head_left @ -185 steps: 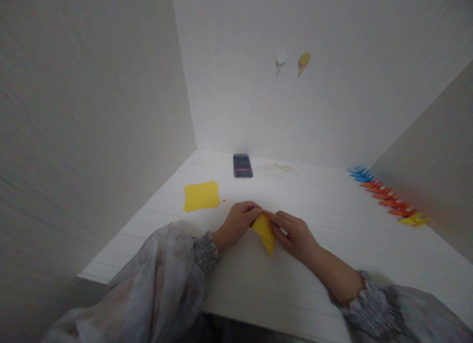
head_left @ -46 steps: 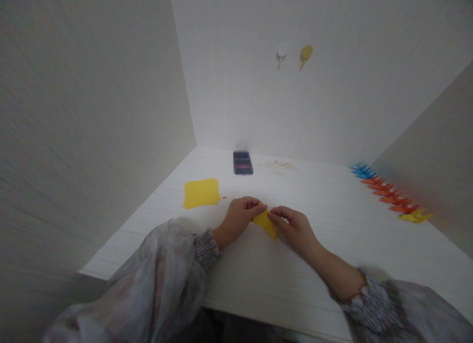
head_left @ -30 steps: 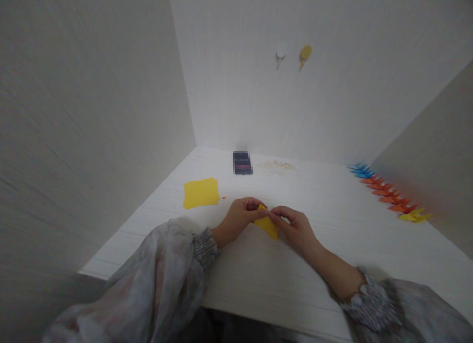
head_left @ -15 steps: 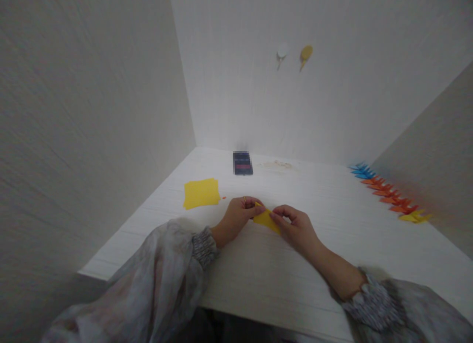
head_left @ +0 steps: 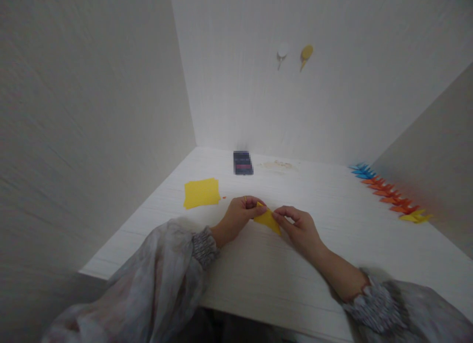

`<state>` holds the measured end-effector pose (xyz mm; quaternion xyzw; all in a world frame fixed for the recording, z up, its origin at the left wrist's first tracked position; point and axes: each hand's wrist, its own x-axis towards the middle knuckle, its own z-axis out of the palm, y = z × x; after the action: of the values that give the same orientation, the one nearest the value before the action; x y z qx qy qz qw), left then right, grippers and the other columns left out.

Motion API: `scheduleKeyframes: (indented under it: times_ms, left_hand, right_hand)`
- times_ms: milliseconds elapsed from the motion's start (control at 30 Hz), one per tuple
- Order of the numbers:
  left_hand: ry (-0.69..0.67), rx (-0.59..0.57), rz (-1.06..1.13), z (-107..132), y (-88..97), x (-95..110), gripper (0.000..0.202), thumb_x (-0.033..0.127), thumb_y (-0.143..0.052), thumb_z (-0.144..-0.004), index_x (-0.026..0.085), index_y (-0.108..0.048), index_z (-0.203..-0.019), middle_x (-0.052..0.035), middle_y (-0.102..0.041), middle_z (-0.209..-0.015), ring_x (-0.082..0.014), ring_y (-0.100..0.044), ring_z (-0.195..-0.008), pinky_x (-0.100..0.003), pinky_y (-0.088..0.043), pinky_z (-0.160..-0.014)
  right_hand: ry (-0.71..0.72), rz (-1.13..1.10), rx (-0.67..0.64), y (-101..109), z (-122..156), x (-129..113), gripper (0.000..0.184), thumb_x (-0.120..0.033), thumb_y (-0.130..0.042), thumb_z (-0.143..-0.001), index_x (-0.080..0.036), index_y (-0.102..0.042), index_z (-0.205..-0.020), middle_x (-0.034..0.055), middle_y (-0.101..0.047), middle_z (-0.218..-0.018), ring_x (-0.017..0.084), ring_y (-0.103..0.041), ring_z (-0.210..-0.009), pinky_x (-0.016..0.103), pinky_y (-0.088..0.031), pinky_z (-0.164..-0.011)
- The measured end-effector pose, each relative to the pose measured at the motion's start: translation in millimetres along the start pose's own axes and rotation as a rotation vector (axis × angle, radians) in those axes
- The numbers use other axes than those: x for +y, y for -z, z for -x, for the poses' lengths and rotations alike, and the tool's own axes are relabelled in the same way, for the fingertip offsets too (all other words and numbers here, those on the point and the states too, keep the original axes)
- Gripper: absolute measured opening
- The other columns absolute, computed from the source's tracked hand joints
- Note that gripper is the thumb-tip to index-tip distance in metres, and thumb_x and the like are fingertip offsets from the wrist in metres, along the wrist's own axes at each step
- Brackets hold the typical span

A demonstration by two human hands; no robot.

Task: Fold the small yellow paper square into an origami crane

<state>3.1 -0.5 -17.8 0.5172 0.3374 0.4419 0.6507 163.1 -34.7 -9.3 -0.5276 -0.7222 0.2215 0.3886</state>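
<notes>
A small folded yellow paper (head_left: 267, 220) lies low over the white table (head_left: 258, 279), held between both hands. My left hand (head_left: 240, 217), with a ring on one finger, pinches the paper's left end with curled fingers. My right hand (head_left: 300, 228) pinches its right edge, fingers closed on the fold. Both wrists wear grey patterned sleeves.
A stack of flat yellow sheets (head_left: 201, 192) lies to the left, a tiny orange scrap beside it. A dark blurred object (head_left: 243, 163) stands near the back wall. A row of folded blue, orange and yellow paper pieces (head_left: 388, 195) runs along the right wall. Two hooks (head_left: 293, 54) hang on the back wall.
The yellow paper has become flatter and smaller than 6.2 s ago, and sits lower on the table. Over the last second my right hand slid slightly right along the fold.
</notes>
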Motion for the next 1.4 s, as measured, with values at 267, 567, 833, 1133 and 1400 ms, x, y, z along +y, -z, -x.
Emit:
scheduleKeyframes:
  times_ms: [267, 567, 833, 1133, 1400]
  left_hand:
    - [-0.017, 0.031, -0.039, 3, -1.6, 2, 0.037, 0.027, -0.070, -0.051, 0.014, -0.057, -0.083, 0.0011, -0.057, -0.059, -0.0091, -0.051, -0.053, -0.020, -0.038, -0.050]
    - [-0.038, -0.008, 0.068, 5, -3.8, 7, 0.032, 0.025, -0.065, -0.060, 0.014, -0.051, -0.087, 0.0005, -0.059, -0.062, -0.0081, -0.051, -0.053, -0.021, -0.039, -0.053]
    - [-0.026, -0.027, 0.130, 3, -2.2, 6, 0.033, 0.028, -0.061, -0.064, 0.016, -0.044, -0.090, -0.0011, -0.062, -0.067, -0.0115, -0.056, -0.058, -0.025, -0.042, -0.059]
    - [-0.014, 0.007, 0.181, 5, -6.2, 10, 0.031, 0.028, -0.057, -0.067, 0.017, -0.039, -0.090, -0.0019, -0.062, -0.068, -0.0120, -0.057, -0.060, -0.025, -0.043, -0.060]
    - [-0.044, 0.078, 0.200, 0, 1.0, 10, 0.027, 0.026, -0.051, -0.072, 0.017, -0.038, -0.094, -0.0032, -0.063, -0.070, -0.0137, -0.060, -0.065, -0.032, -0.045, -0.068]
  right_hand:
    - [0.016, 0.005, -0.032, -2, 1, -4, 0.018, -0.028, -0.047, -0.076, -0.018, -0.059, -0.068, 0.0026, -0.060, -0.064, 0.015, -0.055, -0.063, 0.021, -0.040, -0.047]
    - [0.010, -0.032, -0.041, 0, -1, -9, 0.018, -0.028, -0.046, -0.076, -0.018, -0.056, -0.065, 0.0013, -0.057, -0.061, 0.014, -0.052, -0.059, 0.021, -0.040, -0.050]
    - [-0.010, -0.065, -0.017, 0, 0, -6, 0.017, -0.028, -0.047, -0.076, -0.018, -0.057, -0.066, 0.0013, -0.058, -0.062, 0.014, -0.053, -0.060, 0.022, -0.042, -0.054]
    - [-0.020, -0.078, -0.009, 0, 0, -6, 0.018, -0.029, -0.046, -0.076, -0.018, -0.057, -0.066, 0.0013, -0.058, -0.063, 0.014, -0.053, -0.061, 0.023, -0.042, -0.055]
    - [-0.048, -0.147, 0.011, -2, 1, 2, 0.017, -0.029, -0.048, -0.074, -0.018, -0.056, -0.065, 0.0007, -0.056, -0.062, 0.013, -0.051, -0.059, 0.022, -0.041, -0.053]
